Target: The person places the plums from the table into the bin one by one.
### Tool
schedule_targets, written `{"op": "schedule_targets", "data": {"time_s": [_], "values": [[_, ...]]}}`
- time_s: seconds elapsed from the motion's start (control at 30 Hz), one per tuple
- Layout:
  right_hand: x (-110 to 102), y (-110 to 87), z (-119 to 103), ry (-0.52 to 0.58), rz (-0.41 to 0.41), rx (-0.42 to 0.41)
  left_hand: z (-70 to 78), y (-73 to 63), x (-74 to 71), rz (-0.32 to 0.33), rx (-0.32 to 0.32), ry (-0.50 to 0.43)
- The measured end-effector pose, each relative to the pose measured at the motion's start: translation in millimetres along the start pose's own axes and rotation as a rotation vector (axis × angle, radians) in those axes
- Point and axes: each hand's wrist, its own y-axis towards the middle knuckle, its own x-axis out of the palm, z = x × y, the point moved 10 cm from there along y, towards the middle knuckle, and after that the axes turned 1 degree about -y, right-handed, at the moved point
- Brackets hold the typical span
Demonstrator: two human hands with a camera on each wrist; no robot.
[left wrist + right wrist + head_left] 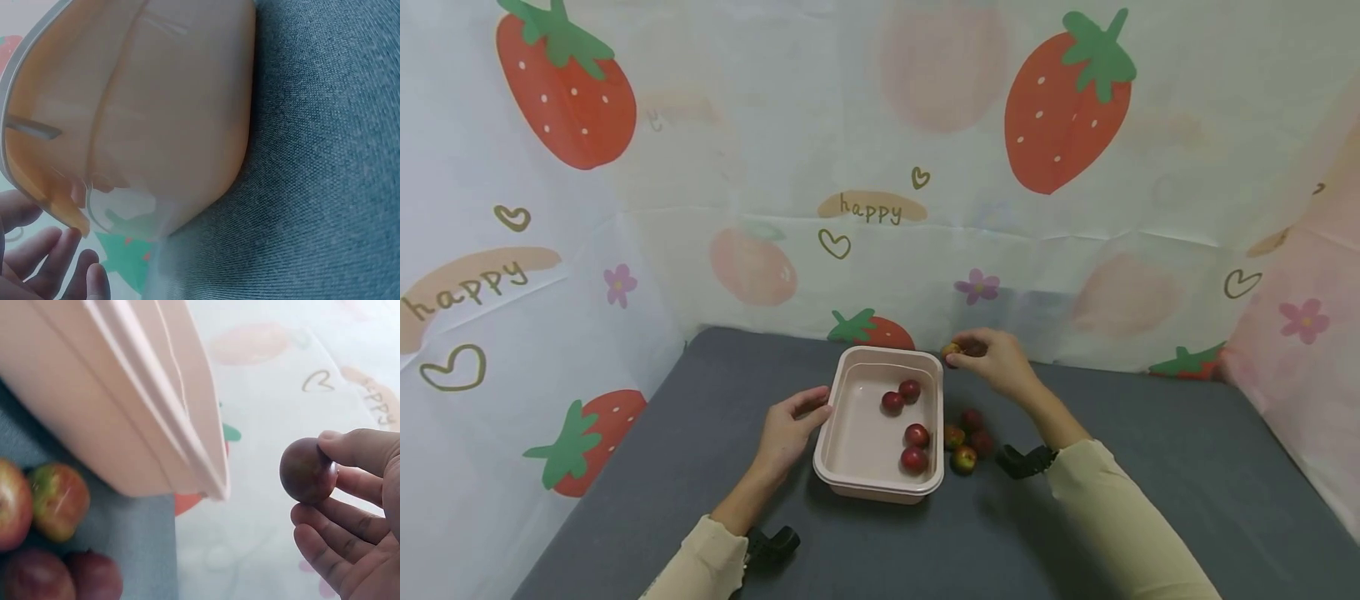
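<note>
Head view: the tub [861,417] stands at centre on the table [1150,442], whose back edge runs just behind it along the curtain [850,150]. Four plums [914,460] lie in its right half; bare floor shows on the left. Four more plums [963,459] cluster just right of its lower right side. The left hand [790,429], loosely extended, is at the left rim. The right hand [1000,360] pinches a plum [951,350] just outside the upper right corner. Broad table surface spreads left and right.

Left wrist view: the tub's wall fills the upper left; relaxed fingers meet its rim at lower left. Table cloth spans the right side.

Right wrist view: thumb and fingers grip the plum at right centre, a visible gap from the rim; the clustered plums sit lower left.
</note>
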Motion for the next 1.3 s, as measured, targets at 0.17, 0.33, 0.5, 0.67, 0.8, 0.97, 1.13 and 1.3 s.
{"op": "schedule_targets", "data": {"time_s": [0.17,0.33,0.5,0.67,0.8,0.97,1.13,1.3], "values": [[10,11.1,-10,0.005,-0.032,0.006,-1.1,0.6,-0.2,0.002,-0.001,0.004],[17,19.3,-22,-0.021,-0.053,-0.011,-0.4,0.0,-0.1,0.005,-0.003,0.009],[24,24.2,-37,-0.046,-0.076,-0.041,1.4,0.4,0.1,0.008,0.012,0.021],[31,28.2,-52,-0.063,-0.087,-0.081,2.3,0.7,-0.2,0.014,0.020,0.025],[40,29.1,-63,-0.063,-0.111,-0.107,0.3,0.8,-0.1,0.016,0.005,0.027],[52,31.7,-67,-0.035,-0.141,-0.098,-0.6,1.5,0.2,0.018,-0.002,0.025],[62,37.5,-67,-0.049,-0.142,-0.101,-0.6,2.6,0.5,0.024,-0.006,0.023],[76,42.5,-67,-0.042,-0.153,-0.115,0.0,2.8,1.3,0.020,-0.002,0.029]]}}
